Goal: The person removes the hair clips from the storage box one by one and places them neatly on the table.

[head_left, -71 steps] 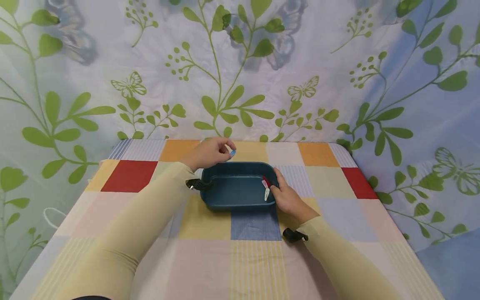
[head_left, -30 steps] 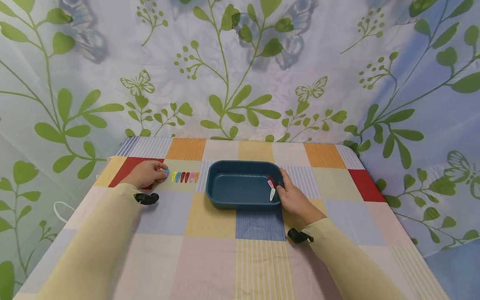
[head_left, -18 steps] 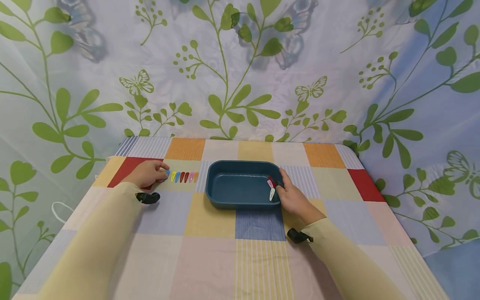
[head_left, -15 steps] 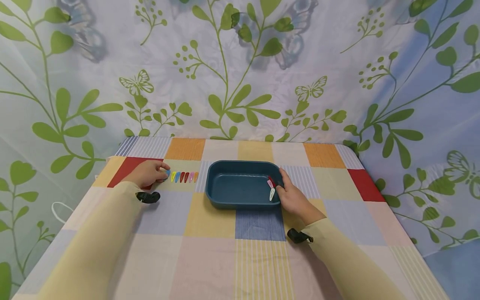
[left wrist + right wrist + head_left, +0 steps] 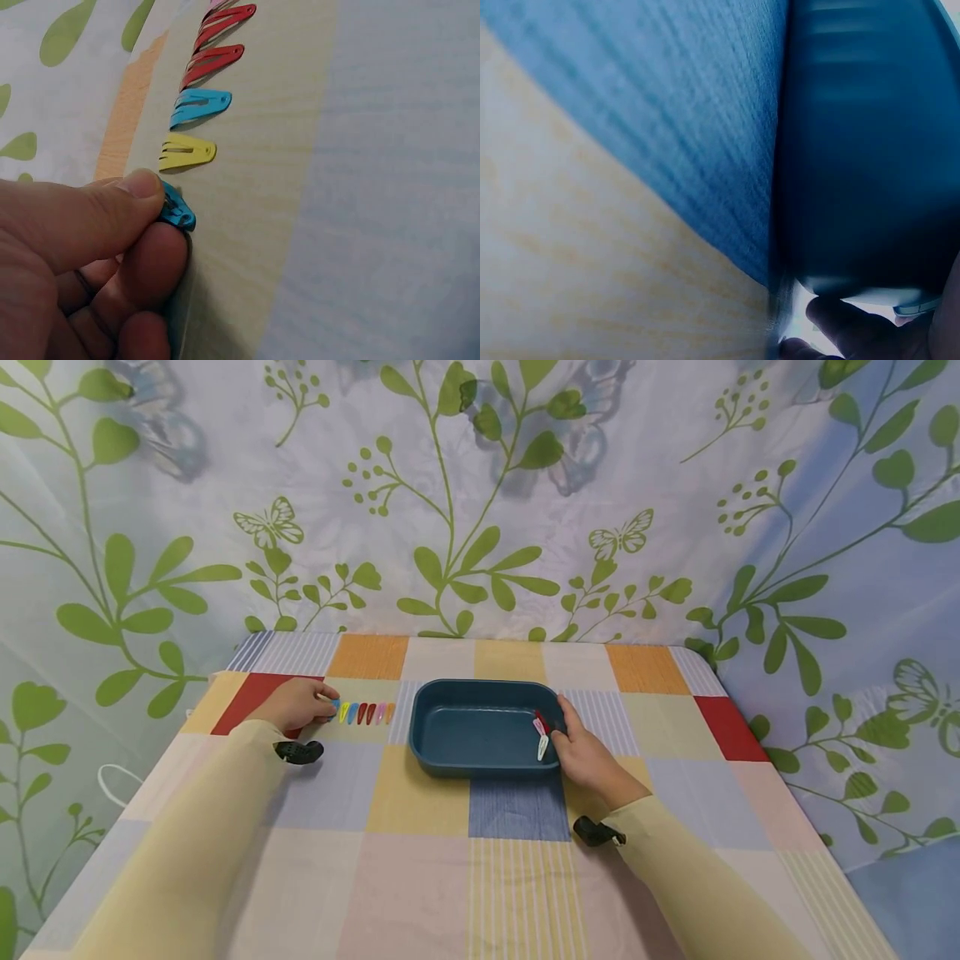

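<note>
At the left end of a row of hair clips, my left hand pinches a blue hair clip between thumb and fingers, low over the cloth. Beside it in the left wrist view lie a yellow clip, another blue clip and red clips; pink and orange ones end the row. My right hand grips the right side of a dark teal dish, thumb at the rim. Inside the dish, near that thumb, are a white clip, a pink clip and a red clip.
A patchwork cloth covers the table. Behind it hangs a leaf-patterned curtain. A white cord loops off the table's left edge.
From above the dish's back left, my left hand has carried the blue clip leftward and down to the row's end, staying there over the last second. My right hand keeps holding the dish.
</note>
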A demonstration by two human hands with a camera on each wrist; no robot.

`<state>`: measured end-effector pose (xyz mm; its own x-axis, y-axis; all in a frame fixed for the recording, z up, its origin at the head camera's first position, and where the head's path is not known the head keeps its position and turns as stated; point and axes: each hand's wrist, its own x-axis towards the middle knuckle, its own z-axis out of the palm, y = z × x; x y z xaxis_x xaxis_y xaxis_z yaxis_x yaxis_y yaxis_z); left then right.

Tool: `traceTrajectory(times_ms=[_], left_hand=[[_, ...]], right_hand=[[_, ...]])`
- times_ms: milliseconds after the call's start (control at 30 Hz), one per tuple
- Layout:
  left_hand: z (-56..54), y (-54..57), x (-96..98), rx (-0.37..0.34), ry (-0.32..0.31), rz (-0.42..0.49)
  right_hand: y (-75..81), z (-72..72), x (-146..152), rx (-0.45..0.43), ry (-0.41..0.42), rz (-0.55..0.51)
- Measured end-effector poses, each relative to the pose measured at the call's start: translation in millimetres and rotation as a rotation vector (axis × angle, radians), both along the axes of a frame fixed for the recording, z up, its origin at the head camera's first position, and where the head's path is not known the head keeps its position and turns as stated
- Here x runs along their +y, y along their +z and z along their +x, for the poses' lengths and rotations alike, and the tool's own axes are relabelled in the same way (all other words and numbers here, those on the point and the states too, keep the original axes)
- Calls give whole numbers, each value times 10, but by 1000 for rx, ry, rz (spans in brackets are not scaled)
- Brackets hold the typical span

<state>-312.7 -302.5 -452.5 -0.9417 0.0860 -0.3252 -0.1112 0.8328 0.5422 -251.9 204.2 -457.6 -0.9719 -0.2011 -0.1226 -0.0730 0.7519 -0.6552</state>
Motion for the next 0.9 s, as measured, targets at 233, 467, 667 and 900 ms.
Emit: traceTrajectory(times_ms=[233,467,667,900], left_hand=[[7,14,27,-8,0,-12],[17,40,54,-25,7,-18],[9,40,55,-22,4,-41],[22,46,47,1,-2,-62]], right_hand=[[-12,-5,-2,10,0,4],[-22,-3,3,7,3,1],[-23,-5,-4,5,2,-3],[-15,-3,-9,-6,-5,-4]])
